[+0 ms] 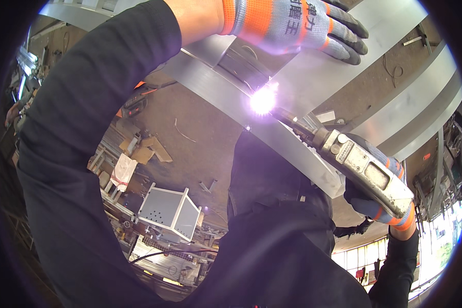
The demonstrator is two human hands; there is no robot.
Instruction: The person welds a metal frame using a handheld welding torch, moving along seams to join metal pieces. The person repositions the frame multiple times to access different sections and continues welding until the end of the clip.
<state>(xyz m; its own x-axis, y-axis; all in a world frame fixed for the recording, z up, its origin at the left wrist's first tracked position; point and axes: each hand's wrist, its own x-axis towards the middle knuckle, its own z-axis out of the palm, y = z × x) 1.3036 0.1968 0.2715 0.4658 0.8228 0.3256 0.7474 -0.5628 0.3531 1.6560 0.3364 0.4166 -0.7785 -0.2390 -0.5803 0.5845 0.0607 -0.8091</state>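
My right hand (365, 201), in a grey and orange work glove, is wrapped round a silver handheld welding gun (363, 167). The gun's nozzle points up and left at a metal joint, where a bright white-violet flash (263, 100) hides the exact contact. There a long flat metal bar (210, 87) meets a wide smooth metal sheet (339, 77). My left hand (313, 28), gloved alike with dark fingertips, lies over the sheet at the top, its fingers stretched out and holding nothing. My left arm curves round the left side of the view.
Curved metal strips (421, 110) stand to the right of the sheet. Below on the brown floor are a grey box with a pale frame (164, 208), cardboard pieces (159, 149) and a loose wire (184, 131). Stacked metal stock (159, 262) sits at the lower left.
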